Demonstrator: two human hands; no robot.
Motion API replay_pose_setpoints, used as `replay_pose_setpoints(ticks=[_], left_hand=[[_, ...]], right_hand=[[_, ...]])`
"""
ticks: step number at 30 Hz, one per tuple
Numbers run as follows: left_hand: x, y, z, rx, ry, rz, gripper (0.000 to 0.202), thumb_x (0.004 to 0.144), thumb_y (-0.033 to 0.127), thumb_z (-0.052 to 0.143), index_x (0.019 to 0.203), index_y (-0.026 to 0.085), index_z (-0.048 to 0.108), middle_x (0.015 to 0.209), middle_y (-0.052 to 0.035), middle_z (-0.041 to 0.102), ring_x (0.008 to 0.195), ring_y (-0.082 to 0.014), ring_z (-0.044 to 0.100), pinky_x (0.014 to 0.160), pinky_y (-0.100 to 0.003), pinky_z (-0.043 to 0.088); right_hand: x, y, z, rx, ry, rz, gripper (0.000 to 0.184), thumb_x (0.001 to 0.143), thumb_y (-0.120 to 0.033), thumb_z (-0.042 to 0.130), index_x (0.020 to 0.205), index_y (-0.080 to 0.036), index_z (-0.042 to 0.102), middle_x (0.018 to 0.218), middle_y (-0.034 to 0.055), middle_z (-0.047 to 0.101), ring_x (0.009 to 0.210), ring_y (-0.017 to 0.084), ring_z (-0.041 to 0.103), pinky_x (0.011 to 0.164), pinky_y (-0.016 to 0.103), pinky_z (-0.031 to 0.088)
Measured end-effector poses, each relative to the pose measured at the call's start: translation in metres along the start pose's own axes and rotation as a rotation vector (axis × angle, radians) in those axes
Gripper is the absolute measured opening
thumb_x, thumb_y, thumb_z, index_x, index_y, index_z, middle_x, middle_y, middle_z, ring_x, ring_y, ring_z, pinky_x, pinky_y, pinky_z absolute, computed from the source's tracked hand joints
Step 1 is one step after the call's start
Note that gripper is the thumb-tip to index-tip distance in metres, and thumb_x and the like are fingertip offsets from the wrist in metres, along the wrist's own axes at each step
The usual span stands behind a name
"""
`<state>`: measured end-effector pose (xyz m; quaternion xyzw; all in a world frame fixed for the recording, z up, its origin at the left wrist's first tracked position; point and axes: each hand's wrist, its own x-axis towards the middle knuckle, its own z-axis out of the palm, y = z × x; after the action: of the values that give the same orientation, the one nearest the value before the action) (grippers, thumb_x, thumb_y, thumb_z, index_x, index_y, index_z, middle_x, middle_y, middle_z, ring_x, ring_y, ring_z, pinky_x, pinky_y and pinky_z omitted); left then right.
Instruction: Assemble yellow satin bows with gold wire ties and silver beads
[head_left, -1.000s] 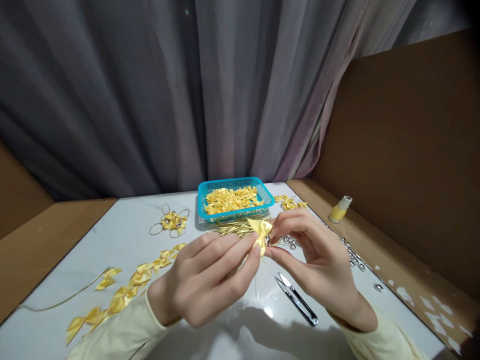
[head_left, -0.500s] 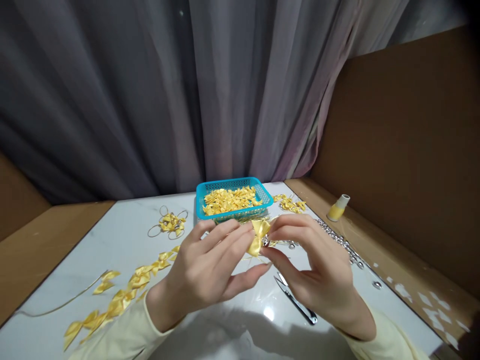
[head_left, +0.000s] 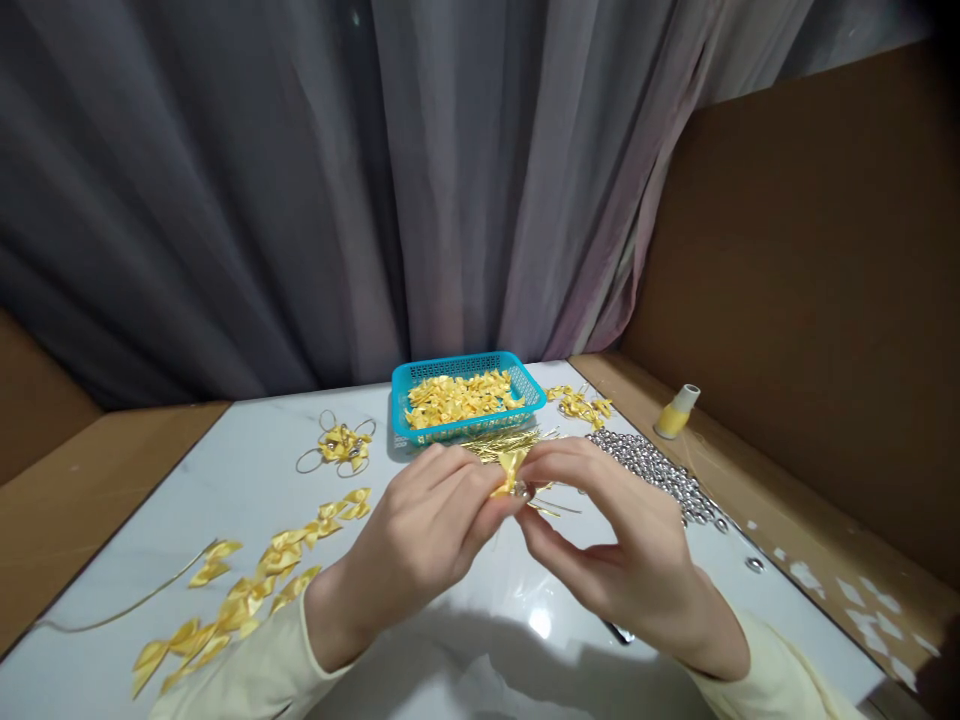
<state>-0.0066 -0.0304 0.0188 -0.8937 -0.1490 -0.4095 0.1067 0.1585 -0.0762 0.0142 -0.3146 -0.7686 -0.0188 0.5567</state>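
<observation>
A yellow satin ribbon bow [head_left: 508,474] is held up above the middle of the table between both hands. My left hand [head_left: 431,515] pinches the bow's left side between thumb and fingers. My right hand [head_left: 619,515] is closed at the bow's right side, its fingertips around a small round silver piece [head_left: 519,489] that looks like a bell. Fingers partly cover both pieces. Under and behind the hands lies a bundle of thin gold wire ties [head_left: 499,443]. Scissors [head_left: 619,632] are mostly hidden beneath my right hand, only a handle end showing.
A blue basket [head_left: 395,400] of yellow bows stands at the back. Silver pieces [head_left: 660,475] are heaped at right, near a yellow-and-white cone [head_left: 677,412]. Loose bows [head_left: 244,600] and a gold cord [head_left: 150,597] lie left. Looped bows [head_left: 343,447] sit behind them.
My left fingers and thumb have closed in on the bow, and both hands have drawn together. My right hand has shifted slightly left and covers more of the scissors.
</observation>
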Motion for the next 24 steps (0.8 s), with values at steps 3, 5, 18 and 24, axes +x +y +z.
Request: replay_pose_setpoints(ticks=[3, 5, 18, 24], left_hand=[[0.000, -0.004, 0.000, 0.011, -0.029, 0.024, 0.028, 0.090, 0.038, 0.042, 0.088, 0.012, 0.052, 0.069, -0.0066, 0.061, 0.063, -0.0175, 0.055, 0.056, -0.030, 0.043], [-0.001, -0.005, 0.001, -0.004, -0.023, 0.007, 0.028, 0.089, 0.039, 0.043, 0.089, 0.013, 0.052, 0.069, -0.0055, 0.060, 0.063, -0.0170, 0.054, 0.057, -0.030, 0.044], [0.001, -0.011, 0.011, -0.353, -0.299, -0.553, 0.034, 0.091, 0.030, 0.039, 0.062, 0.017, 0.050, 0.056, 0.0029, 0.053, 0.053, -0.0093, 0.049, 0.052, -0.021, 0.038], [-0.019, -0.019, 0.021, -0.468, -0.516, -0.664, 0.035, 0.086, 0.043, 0.045, 0.064, 0.016, 0.052, 0.055, 0.0037, 0.051, 0.050, -0.0098, 0.047, 0.049, -0.022, 0.032]], right_hand=[[0.001, 0.000, 0.000, 0.024, -0.009, 0.042, 0.021, 0.074, -0.003, 0.058, 0.092, -0.014, 0.053, 0.082, 0.0058, 0.060, 0.073, 0.013, 0.057, 0.065, 0.026, 0.051], [0.001, 0.000, 0.000, 0.036, -0.017, 0.059, 0.019, 0.076, -0.004, 0.057, 0.091, -0.014, 0.053, 0.081, 0.0053, 0.060, 0.071, 0.012, 0.057, 0.063, 0.024, 0.051], [-0.004, 0.028, 0.012, 0.110, -0.281, 0.242, 0.028, 0.083, -0.010, 0.044, 0.110, -0.015, 0.041, 0.091, 0.0065, 0.059, 0.072, 0.013, 0.057, 0.065, 0.028, 0.050], [-0.014, 0.044, 0.022, 0.272, -0.483, 0.371, 0.040, 0.080, -0.008, 0.045, 0.117, -0.015, 0.033, 0.086, 0.0040, 0.056, 0.071, 0.013, 0.056, 0.061, 0.027, 0.048]])
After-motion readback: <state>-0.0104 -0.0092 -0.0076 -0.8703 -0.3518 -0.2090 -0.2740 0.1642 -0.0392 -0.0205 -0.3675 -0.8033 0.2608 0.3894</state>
